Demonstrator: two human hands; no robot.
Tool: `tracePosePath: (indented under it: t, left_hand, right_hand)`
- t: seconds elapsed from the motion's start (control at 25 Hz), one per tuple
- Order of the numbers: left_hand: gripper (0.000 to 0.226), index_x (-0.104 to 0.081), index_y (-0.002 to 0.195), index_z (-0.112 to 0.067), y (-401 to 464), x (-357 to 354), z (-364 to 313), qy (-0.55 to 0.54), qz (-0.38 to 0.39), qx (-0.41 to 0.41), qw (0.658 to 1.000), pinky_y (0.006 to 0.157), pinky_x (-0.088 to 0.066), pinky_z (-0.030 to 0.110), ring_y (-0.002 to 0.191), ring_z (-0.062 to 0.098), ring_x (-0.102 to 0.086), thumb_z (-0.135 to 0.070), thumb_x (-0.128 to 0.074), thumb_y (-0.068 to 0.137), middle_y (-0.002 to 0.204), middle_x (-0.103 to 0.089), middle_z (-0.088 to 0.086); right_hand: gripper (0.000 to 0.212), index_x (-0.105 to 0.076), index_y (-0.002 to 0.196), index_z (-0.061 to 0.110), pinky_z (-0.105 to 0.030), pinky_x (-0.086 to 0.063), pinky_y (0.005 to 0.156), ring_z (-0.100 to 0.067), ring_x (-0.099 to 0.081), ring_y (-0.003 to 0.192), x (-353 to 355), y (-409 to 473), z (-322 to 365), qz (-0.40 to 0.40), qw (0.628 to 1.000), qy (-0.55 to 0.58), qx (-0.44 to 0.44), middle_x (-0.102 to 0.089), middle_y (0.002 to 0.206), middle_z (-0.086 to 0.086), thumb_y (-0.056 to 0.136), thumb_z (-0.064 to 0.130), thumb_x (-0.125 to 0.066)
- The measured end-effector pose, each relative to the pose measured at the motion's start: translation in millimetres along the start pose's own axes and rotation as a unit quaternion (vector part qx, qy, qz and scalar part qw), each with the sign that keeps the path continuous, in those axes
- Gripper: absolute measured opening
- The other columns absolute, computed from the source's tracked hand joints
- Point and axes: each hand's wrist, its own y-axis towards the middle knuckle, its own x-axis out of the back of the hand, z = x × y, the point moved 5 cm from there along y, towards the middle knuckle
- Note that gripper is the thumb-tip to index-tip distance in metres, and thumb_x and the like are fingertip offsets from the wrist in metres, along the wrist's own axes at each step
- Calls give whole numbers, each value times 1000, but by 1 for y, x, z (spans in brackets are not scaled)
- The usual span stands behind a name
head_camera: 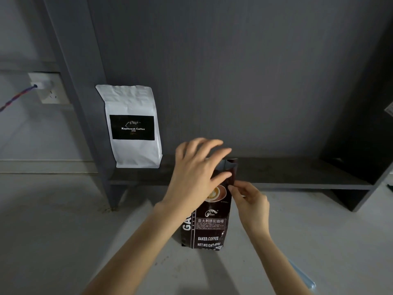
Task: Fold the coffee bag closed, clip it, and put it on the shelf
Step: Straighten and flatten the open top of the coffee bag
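The scene is dim and grey, with soft, even light. Faint shadows of the forearms and the dark coffee bag fall toward the viewer on the pale bench. The left hand is smeared by motion blur. Wide-angle distortion bends the shelf uprights outward near the edges. There is no strong glare.

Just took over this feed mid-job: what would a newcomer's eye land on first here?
First, the dark coffee bag standing upright on the pale counter at centre, its top still open, with the left hand spread over its upper part and the right hand pinching its right edge. Next, the white coffee bag standing on the dark shelf at the left, against the back panel.
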Motion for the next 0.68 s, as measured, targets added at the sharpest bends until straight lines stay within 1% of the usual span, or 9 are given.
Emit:
tracePosePath:
  t: [0.08, 0.16, 0.2, 0.32, 0.4, 0.44, 0.52, 0.56, 0.68]
  left_hand:
    - [49, -54, 116, -24, 14, -7, -8, 1, 77, -19, 997, 95, -24, 39, 110, 22, -49, -51, -51, 75, 114, -65, -1]
    - [51, -49, 123, -21, 17, -18, -7, -12, 168, 15, 986, 103, -19, 42, 112, 23, -53, -49, -53, 80, 115, -66, 0]
    - [45, -51, 120, -20, 17, -21, -7, -19, 174, 22, 984, 104, -18, 41, 110, 21, -55, -45, -52, 82, 113, -67, 1]
    - [24, -65, 92, -16, 15, -18, -11, -39, 98, 1, 994, 91, -28, 38, 83, 22, -65, -36, -54, 84, 88, -74, 3]
    - [24, -65, 78, -17, 14, -19, -8, -29, 75, 1, 997, 80, -26, 33, 66, 21, -65, -38, -52, 81, 71, -73, 0]
    - [27, -64, 76, -19, 13, -18, -6, -24, 65, 4, 998, 76, -23, 33, 62, 20, -65, -40, -49, 80, 67, -72, -1]
    - [32, -64, 75, -19, 13, -15, 1, -24, 54, 14, 998, 72, -22, 33, 60, 19, -64, -44, -43, 80, 66, -72, -2]
    - [32, -64, 76, -19, 13, -13, 4, -32, 55, 20, 998, 72, -21, 32, 60, 20, -64, -44, -45, 80, 66, -72, -1]
    - [26, -67, 82, -17, 12, -7, 6, -72, 67, 19, 995, 76, -23, 30, 67, 21, -65, -40, -55, 81, 74, -74, 2]
  right_hand:
    - [10, -66, 78, 22, -1, -42, 55, 14, -58, 60, 1, -2, 1, 10, 1000, -7, 9, -64, 66, 14, 79, 12, -64]
    - [8, -68, 82, 18, -2, -42, 54, 13, -58, 61, 1, -2, 1, 26, 999, -13, 20, -64, 67, 13, 79, 12, -64]
    - [8, -68, 84, 16, -3, -43, 54, 12, -59, 62, 1, -2, 1, 35, 999, -14, 25, -65, 68, 11, 79, 12, -64]
    - [10, -68, 88, 11, -3, -44, 53, 12, -59, 62, 0, -3, -2, 49, 998, -14, 31, -68, 73, 3, 79, 11, -63]
    - [10, -67, 88, 9, -4, -44, 52, 10, -59, 63, -1, -5, -4, 56, 998, -12, 30, -69, 76, -2, 81, 12, -61]
    - [10, -67, 88, 8, -4, -43, 52, 10, -59, 62, -2, -7, -3, 66, 997, -12, 33, -68, 75, -1, 82, 13, -60]
    - [9, -65, 86, 8, -3, -42, 52, 12, -57, 61, -5, -8, 0, 91, 995, -7, 37, -65, 71, 7, 84, 12, -57]
    - [8, -65, 83, 12, -3, -41, 54, 13, -56, 61, -6, -8, 1, 100, 994, -3, 38, -63, 71, 10, 84, 13, -57]
    - [19, -57, 73, 32, -9, -40, 61, 9, -57, 70, -6, -11, 5, 94, 994, -17, 54, -60, 75, 16, 82, 16, -60]
